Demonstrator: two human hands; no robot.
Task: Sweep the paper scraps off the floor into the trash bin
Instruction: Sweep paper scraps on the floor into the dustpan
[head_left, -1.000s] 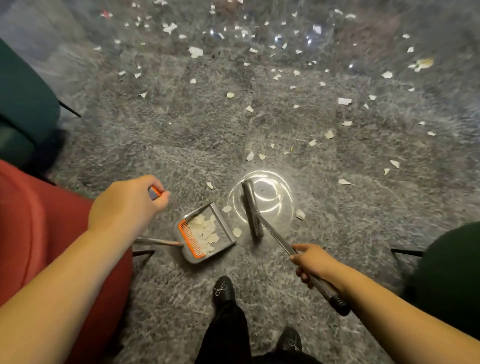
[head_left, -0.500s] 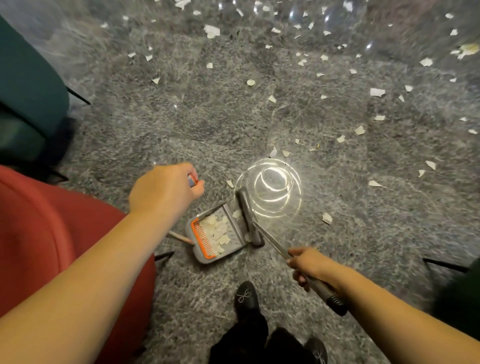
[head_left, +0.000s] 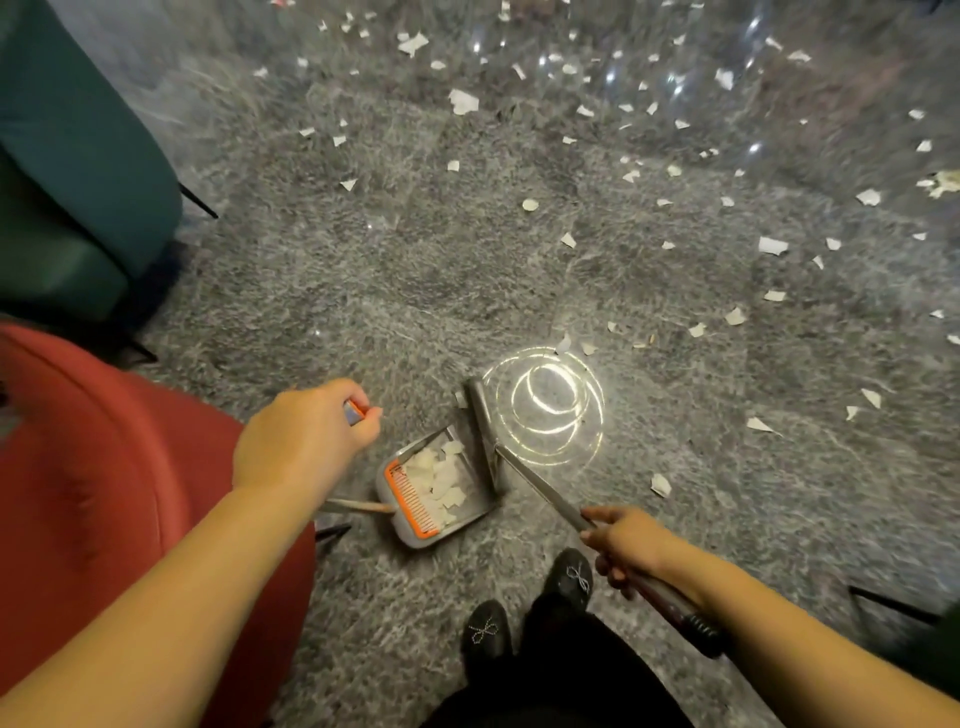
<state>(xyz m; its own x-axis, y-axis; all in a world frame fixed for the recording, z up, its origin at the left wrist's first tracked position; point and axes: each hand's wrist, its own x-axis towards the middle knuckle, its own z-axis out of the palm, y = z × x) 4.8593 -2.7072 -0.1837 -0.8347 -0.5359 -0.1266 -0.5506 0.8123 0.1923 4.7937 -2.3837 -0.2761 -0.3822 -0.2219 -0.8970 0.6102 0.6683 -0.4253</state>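
Note:
A grey dustpan (head_left: 483, 506) with an orange comb edge sits on the grey carpet and holds several white paper scraps (head_left: 439, 475). My left hand (head_left: 301, 441) grips the orange-tipped top of the dustpan's long handle. My right hand (head_left: 626, 543) grips the metal broom handle (head_left: 540, 488). The broom head (head_left: 482, 426) rests against the dustpan's open mouth. Loose paper scraps (head_left: 660, 483) lie scattered over the carpet ahead and to the right. No trash bin is in view.
A red chair (head_left: 104, 493) stands at my left and a teal chair (head_left: 78, 171) behind it. My two black shoes (head_left: 569, 577) are below the dustpan. A bright ring of reflected light (head_left: 548, 405) lies on the carpet. A dark chair leg (head_left: 891, 603) shows at the right.
The broom head swept left from the light ring up against the dustpan mouth, pushing scraps in. My left hand stayed on the dustpan handle, and the camera shifted.

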